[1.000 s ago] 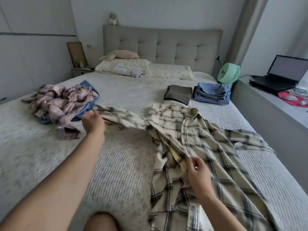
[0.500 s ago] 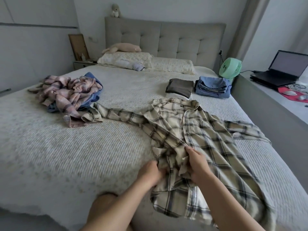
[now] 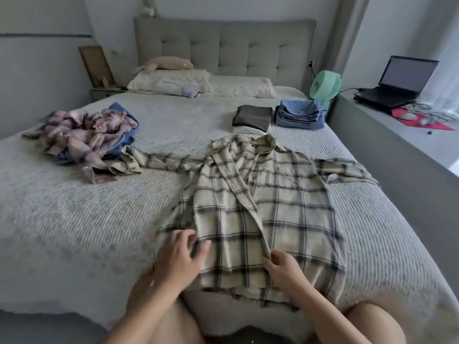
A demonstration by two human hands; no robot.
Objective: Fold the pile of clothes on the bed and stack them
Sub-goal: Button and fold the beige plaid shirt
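A cream plaid shirt [image 3: 270, 204] lies spread face up on the bed [image 3: 74, 219], collar toward the headboard and both sleeves stretched out sideways. My left hand [image 3: 180, 256] rests flat, fingers apart, on the shirt's lower left hem. My right hand [image 3: 282, 265] pinches the front placket near the bottom hem. A crumpled heap of pink plaid and blue clothes [image 3: 92, 137] sits at the left of the bed. Folded dark brown clothes [image 3: 252, 117] and folded blue jeans [image 3: 299, 114] lie side by side near the pillows.
Pillows [image 3: 198, 83] and a grey headboard [image 3: 223, 45] are at the far end. A green fan [image 3: 324, 86] stands at the bed's right corner. A grey ledge [image 3: 397, 155] along the right side carries a laptop [image 3: 397, 85]. My knees show at the bottom edge.
The shirt body has been spread out flat and smoothed. My left hand left the sleeve and came down to the hem; both hands shifted toward the bottom edge.
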